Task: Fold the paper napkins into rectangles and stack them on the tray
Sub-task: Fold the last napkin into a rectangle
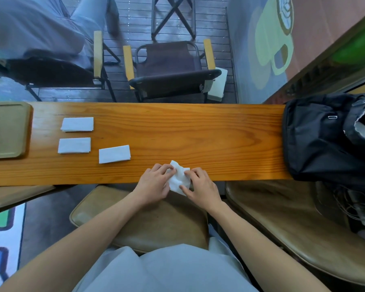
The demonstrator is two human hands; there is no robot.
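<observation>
A crumpled white paper napkin lies at the near edge of the wooden table, partly hanging over it. My left hand pinches its left side and my right hand pinches its right side. Three folded rectangular napkins lie apart on the table to the left: one at the far left, one below it, one nearer the middle. An olive-brown tray sits at the table's left end with nothing on it.
A black backpack fills the table's right end. Beyond the far edge stand folding chairs; a person in light clothing sits at the upper left. Tan cushioned seats lie under my arms.
</observation>
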